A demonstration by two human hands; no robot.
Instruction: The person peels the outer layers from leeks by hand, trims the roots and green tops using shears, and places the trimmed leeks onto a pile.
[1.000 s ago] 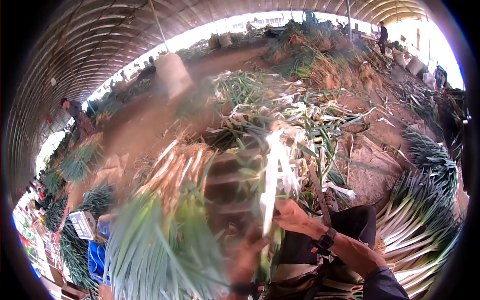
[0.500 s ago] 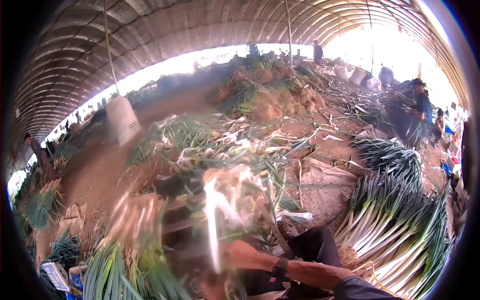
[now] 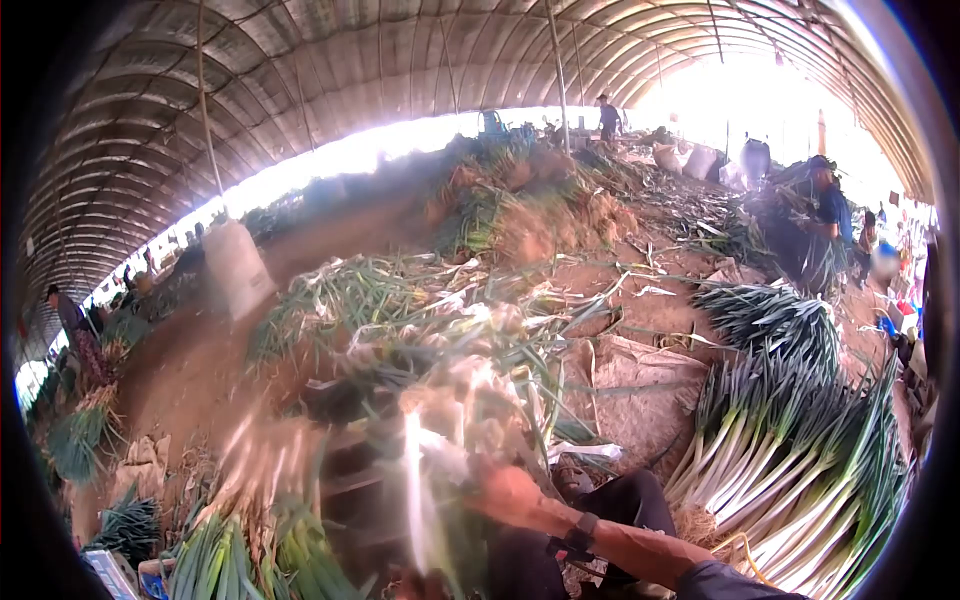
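Note:
A long green onion, smeared by motion, stands upright in front of me with its white end up. At its lower end, by the bottom edge, my left hand is closed around the green part, only partly showing and blurred. My right hand, a dark watch on its wrist, is just right of the stalk near a pale strip of peel; its fingers are too blurred to read. Lower left lies a bunch of untrimmed green onions, roots away from me. To my right lie rows of clean white-stalked green onions.
Loose leaves and peelings cover the ground ahead. Beyond them is a heap of rooted onions. A white sack-like bundle stands by a pole at left. Other people, including one in dark clothing, are farther off under the arched roof.
My right hand has moved slightly up and to the right, away from the stalk's lower part. The stalk has shifted a little left, and more green shows at its base. The view has tilted slightly.

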